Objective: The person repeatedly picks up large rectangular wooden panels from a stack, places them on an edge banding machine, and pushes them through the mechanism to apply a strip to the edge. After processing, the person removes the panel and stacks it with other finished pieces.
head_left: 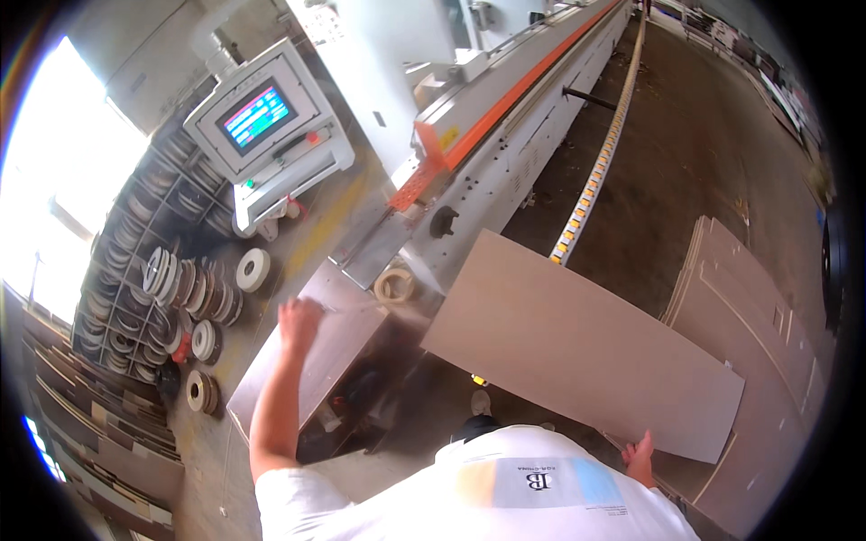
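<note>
Panel point(577, 347), brown, flat and oblong, slants across my right side, one end near the bench point(338, 365), the other overlapping the stacked boards point(762, 338) in view. My right hand point(639, 455) is at its near edge; right grip seemingly grasping that edge, a digit showing against the face, the rest too hidden to confirm. My left hand point(299, 320) is over the pale bench, beside the near end of the long machine point(505, 153); no object visible in it, fingers too blurred to tell how far curled, or whether they touch the top. Step in hand, I judge: one-handed handling of the panel between stack and machine. Next move would call for left-hand support and a level panel, corners clear of the roller rail point(591, 185).
</note>
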A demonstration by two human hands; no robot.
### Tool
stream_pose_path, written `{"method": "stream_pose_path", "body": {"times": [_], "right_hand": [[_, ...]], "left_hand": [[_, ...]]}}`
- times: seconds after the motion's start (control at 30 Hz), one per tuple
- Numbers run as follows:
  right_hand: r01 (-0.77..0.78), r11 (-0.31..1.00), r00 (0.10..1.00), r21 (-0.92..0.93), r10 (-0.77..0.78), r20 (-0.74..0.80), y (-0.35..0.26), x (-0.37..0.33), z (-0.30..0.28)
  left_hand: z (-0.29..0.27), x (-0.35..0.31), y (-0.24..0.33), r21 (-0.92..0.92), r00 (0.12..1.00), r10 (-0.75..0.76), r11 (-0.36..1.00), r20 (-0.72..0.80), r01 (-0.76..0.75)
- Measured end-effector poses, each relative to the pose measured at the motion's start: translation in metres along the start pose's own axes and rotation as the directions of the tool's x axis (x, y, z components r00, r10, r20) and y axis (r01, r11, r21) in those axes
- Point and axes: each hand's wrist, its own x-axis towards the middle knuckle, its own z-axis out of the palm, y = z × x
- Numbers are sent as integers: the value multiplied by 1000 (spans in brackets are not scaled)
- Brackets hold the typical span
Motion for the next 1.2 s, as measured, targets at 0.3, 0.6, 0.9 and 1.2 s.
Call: {"method": "stream_pose_path", "body": {"times": [0.3, 0.6, 0.9, 1.2], "right_hand": [[115, 952, 987, -284, -77, 142, 53, -95, 37], [130, 880, 990, -457, -92, 105, 66, -181, 39], [143, 871, 986, -469, -87, 139, 59, -167, 25], [54, 961, 997, -271, -66, -37, 19, -48, -33]], "left_hand": [[130, 153, -143, -829, 742, -661, 473, -111, 297], [292, 280, -171, -939, 699, -715, 229, 17, 257], [294, 288, -113, -926, 623, -761, 82, 180, 368], [101, 141, 211, -839, 984, -175, 542, -44, 59]]}}
